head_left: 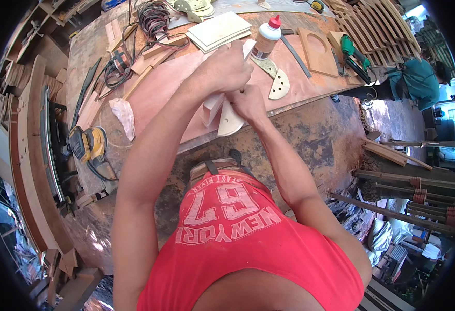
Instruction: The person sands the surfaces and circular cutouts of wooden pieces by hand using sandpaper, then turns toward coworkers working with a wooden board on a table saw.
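Pale sheet (231, 122): between both hands, over the near edge of the bench (90, 58); rounded end hangs below the hands. Whether the white strip (249, 48) above is the same piece, cannot tell.
Left hand (223, 67): grip closed on the sheet, fingertips hidden.
Right hand (250, 103): grip closed on the sheet lower down.
Handling: judged light, thin, springy, likely to crease; best pinched by the edges.
Half-disc (279, 86): holed, flat, right of the hands.
Bottle (267, 39): upright, red-capped, farther back.
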Motion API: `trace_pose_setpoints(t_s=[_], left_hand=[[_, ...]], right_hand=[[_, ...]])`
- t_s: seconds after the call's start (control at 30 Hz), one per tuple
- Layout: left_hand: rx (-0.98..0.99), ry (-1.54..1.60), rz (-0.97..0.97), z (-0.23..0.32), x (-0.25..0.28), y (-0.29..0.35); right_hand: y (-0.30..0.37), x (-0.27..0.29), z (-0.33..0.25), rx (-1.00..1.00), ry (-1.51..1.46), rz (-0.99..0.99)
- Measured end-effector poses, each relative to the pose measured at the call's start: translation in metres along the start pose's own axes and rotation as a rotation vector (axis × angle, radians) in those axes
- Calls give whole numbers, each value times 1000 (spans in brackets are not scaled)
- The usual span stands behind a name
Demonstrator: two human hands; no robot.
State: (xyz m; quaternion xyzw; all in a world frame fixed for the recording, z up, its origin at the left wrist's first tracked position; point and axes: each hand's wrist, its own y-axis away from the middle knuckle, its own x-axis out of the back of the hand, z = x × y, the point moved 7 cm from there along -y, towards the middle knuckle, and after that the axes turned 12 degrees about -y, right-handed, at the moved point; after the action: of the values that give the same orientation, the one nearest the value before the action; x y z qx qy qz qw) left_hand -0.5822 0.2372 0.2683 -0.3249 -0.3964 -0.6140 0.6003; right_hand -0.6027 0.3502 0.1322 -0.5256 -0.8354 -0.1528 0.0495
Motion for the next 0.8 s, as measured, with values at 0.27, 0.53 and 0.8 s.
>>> trace_pose_setpoints(t_s=[0.27,0.53,0.8], left_hand=[[-17,-4,3,-2,-3,-4],[-24,-19,77,-1,-3,-6],[11,-14,27,0,6,2]], right_hand=[[8,-7,8,-89,-163,-58],[21,-19,18,-274,-424,-102],[41,-37,19,-354,-670,-166]])
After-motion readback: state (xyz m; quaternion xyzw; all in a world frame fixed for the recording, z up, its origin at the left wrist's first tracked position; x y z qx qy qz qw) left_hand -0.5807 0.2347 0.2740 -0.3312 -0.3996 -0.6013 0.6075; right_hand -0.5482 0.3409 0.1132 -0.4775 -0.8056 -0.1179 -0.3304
